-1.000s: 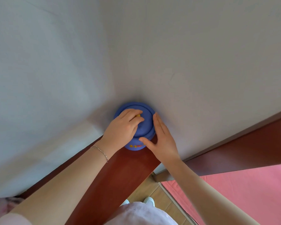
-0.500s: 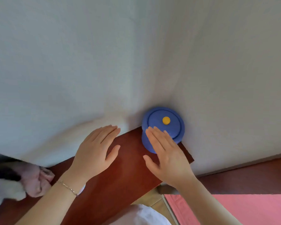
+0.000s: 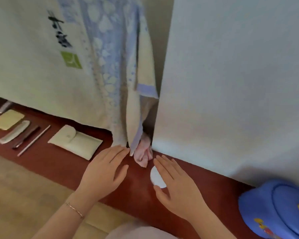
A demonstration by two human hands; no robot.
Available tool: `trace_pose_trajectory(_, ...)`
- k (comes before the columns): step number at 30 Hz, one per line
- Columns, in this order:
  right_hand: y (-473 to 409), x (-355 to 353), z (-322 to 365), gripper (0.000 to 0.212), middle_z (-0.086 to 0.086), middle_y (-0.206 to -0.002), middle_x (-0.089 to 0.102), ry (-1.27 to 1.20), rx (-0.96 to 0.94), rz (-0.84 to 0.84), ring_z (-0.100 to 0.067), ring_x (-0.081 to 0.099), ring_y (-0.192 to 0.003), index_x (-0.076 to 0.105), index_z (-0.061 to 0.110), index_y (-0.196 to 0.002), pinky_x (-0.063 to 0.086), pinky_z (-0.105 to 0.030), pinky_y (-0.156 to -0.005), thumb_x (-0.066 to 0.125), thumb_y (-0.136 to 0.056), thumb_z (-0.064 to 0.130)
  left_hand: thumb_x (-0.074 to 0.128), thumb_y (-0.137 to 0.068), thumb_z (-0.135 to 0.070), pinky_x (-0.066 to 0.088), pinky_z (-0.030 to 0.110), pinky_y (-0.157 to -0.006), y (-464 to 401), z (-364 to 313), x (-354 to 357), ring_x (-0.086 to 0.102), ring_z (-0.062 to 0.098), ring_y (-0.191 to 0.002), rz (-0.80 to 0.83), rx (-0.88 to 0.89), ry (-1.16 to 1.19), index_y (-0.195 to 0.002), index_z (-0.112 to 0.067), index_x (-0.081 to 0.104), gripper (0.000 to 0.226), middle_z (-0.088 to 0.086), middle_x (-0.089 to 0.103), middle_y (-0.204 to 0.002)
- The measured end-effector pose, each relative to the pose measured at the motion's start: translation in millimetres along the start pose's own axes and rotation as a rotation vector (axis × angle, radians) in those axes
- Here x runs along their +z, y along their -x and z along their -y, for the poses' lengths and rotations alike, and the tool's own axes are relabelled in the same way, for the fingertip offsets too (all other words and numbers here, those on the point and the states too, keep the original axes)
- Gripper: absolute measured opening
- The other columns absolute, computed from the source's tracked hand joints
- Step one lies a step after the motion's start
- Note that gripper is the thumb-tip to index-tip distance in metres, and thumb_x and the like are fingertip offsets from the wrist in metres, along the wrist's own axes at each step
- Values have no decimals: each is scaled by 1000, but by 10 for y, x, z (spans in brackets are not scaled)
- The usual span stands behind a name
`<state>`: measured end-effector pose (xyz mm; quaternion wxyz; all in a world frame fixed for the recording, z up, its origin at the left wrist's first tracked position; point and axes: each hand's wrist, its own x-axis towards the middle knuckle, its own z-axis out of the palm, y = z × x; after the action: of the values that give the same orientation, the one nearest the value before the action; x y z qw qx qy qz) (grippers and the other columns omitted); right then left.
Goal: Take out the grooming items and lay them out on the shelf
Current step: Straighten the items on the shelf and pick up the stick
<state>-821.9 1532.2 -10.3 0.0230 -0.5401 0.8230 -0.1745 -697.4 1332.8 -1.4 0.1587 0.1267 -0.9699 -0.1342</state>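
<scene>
At the centre of the frame both hands hover flat and empty over the red shelf (image 3: 59,166), left hand (image 3: 104,171) beside right hand (image 3: 178,188). The pouch (image 3: 76,142) and laid-out grooming items (image 3: 16,131) lie at left; keep new pieces parallel, evenly spaced.

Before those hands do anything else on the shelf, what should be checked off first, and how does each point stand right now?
1. Left hand free: ok, fingers flat, holding nothing.
2. Right hand free: ok, fingers straight above the white round pad.
3. Pad fully in sight: not ok, the right hand hides part of it.
4. Earlier items laid out in a row: ok, the mirror, comb and cream pouch lie apart on the shelf.
5. Pouch emptied: cannot tell, its flap is shut.
6. Blue jar secure: cannot tell, the frame's edge cuts it off.
</scene>
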Motion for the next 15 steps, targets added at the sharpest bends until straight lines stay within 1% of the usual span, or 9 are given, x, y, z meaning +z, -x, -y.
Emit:
trace_pose_trajectory(3,-118,109,220,62,2,-141,46,-7,-135,58,-13,42,-131,44,16,-138,27,-28,-111,50,-82,42,45,-89,-33,39,25,-97,463,83,-145,55,17,-111,-39,-157,-36,-117,-9,64,41,3,63,-116)
trace_pose_trajectory(6,-199,184,429,61,4,-139,50,-11,-232,89,-12,43,-129,47,18,-135,29,-26,-105,50,-80,43,36,-94,-37,38,25,-97,888,82,-258,54,15,-112,-70,-269,-89,-116,-9,64,46,2,64,-114)
trace_pose_trajectory(9,-254,287,588,60,3,-138,51,-37,-304,118,-13,44,-128,47,18,-135,40,-29,-101,46,-82,45,33,-95,-39,36,23,-100,1277,53,-338,52,14,-113,-98,-384,-111,-116,-9,64,48,2,64,-114)
trace_pose_trajectory(10,-270,329,628,60,2,-139,50,-42,-309,133,-14,44,-129,46,17,-136,41,-30,-101,44,-83,46,33,-95,-40,34,23,-101,1395,51,-366,51,13,-113,-106,-418,-122,-115,-10,64,48,1,64,-114)
trace_pose_trajectory(11,-292,378,666,61,2,-141,48,-48,-309,148,-14,41,-131,44,17,-138,37,-31,-103,41,-87,49,32,-95,-41,34,22,-102,1500,55,-402,51,13,-113,-113,-451,-137,-115,-10,64,49,1,64,-114)
trace_pose_trajectory(13,-352,473,749,66,1,-145,42,-41,-325,174,-14,33,-136,39,16,-141,22,-32,-108,27,-92,58,30,-95,-42,35,24,-100,1700,92,-476,52,14,-111,-120,-516,-174,-115,-11,64,50,2,65,-112)
trace_pose_trajectory(14,-392,511,794,70,1,-146,40,-27,-348,182,-13,30,-137,37,17,-142,17,-31,-109,20,-91,61,28,-95,-43,36,26,-99,1797,121,-510,53,16,-110,-123,-555,-194,-115,-11,63,51,2,65,-112)
trace_pose_trajectory(15,-439,544,847,72,1,-147,39,-15,-372,194,-13,28,-137,36,17,-142,15,-31,-109,17,-91,63,26,-95,-45,37,27,-98,1890,155,-549,55,17,-110,-127,-599,-213,-117,-12,62,54,2,64,-113)
